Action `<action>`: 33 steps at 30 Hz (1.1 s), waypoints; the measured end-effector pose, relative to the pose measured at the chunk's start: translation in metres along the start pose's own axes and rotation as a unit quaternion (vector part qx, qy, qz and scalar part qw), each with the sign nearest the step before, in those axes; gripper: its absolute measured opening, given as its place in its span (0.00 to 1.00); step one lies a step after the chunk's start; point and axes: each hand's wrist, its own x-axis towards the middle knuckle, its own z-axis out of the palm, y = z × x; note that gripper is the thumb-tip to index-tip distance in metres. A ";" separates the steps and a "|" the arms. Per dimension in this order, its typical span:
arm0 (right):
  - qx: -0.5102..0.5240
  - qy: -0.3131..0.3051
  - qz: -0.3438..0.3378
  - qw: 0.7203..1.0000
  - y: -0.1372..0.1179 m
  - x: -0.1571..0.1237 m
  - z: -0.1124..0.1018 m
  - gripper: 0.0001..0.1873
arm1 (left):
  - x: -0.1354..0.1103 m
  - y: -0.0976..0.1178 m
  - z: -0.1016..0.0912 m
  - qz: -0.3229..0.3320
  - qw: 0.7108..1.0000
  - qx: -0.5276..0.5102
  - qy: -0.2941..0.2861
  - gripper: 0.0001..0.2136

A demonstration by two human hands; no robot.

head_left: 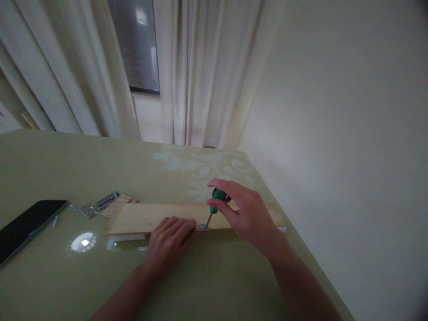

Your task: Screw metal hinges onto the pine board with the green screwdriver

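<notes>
A long pale wooden board (137,218) lies across the table, raised at its near edge on white pieces. At the middle of that edge is a small metal hinge (201,227). My left hand (172,236) rests on the board with its fingers closed together, the tips holding the hinge's left end. In my right hand (245,209) is a screwdriver (217,199) with a green handle, pinched between thumb and fingers. Its shaft slants down, and the tip meets the hinge's right end. Any screw under the tip is too small to make out.
Left of the board lie metal hinges (88,211), small wood pieces (115,207) and a screw (55,221). A black phone (30,227) is farther left. The glossy green table (83,169) meets a white wall (351,156) on the right; curtains (214,76) hang behind.
</notes>
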 end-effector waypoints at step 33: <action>0.178 -0.052 -0.049 0.981 0.001 0.000 0.013 0.25 | -0.003 -0.002 0.000 -0.021 0.999 -0.016 -0.022 0.07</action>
